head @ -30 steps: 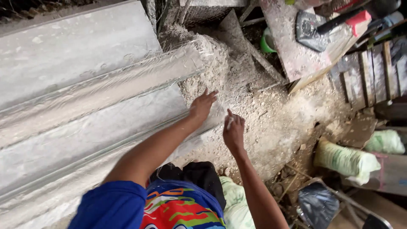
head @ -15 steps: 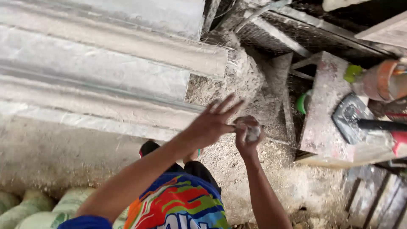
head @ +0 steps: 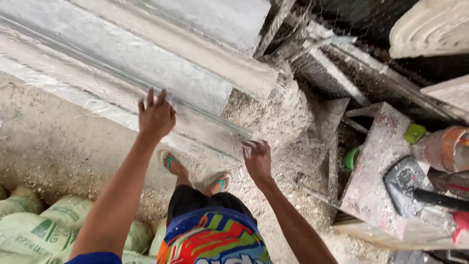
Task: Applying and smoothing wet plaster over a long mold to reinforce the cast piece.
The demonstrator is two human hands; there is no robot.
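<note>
We noted left hand [head: 156,116] spread flat on the moulding [head: 146,73], right hand [head: 257,159] loosely open, empty; leaning weight could crack its edge.

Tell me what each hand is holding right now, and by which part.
Neither hand grips anything. The left hand lies open on the grey moulding's front edge; the right hand touches its end corner, and any small item there cannot be told.

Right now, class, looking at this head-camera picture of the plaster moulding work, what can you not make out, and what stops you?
- Right hand: motion-blurred; whether its grip holds anything cannot be told.
- Left hand: palm faces down on the grey moulding, so the contact beneath is hidden.
- Moulding: its far length is cut off by the left and top edges.
- Trowel: its handle runs off the right edge.
- Sacks: cut off by the bottom edge, partly behind the left arm.
</note>
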